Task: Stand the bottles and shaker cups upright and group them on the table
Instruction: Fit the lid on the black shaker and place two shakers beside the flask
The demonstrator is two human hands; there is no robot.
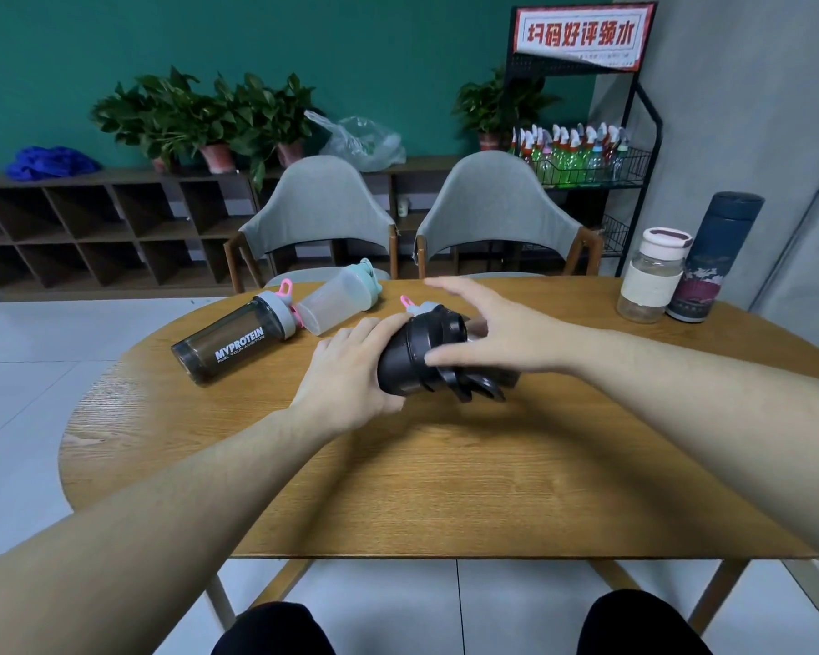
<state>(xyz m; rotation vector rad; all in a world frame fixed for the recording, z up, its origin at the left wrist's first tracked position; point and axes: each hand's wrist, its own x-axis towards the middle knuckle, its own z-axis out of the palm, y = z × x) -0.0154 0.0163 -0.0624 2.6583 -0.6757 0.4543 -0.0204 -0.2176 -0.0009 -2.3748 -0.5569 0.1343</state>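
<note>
A black shaker cup is tilted above the middle of the wooden table, its open flip lid hanging toward me. My left hand grips its body from the left. My right hand hovers over its top with fingers spread, the thumb touching the cup's lid end. Behind it, a grey lid with a pink loop peeks out. A dark MYPROTEIN shaker and a clear shaker with a mint lid lie on their sides at the far left. A glass jar and a dark blue flask stand upright at the far right.
Two grey chairs face me across the table. Behind them are a low wooden shelf with potted plants and a black wire rack of small bottles. My knees show below the near table edge.
</note>
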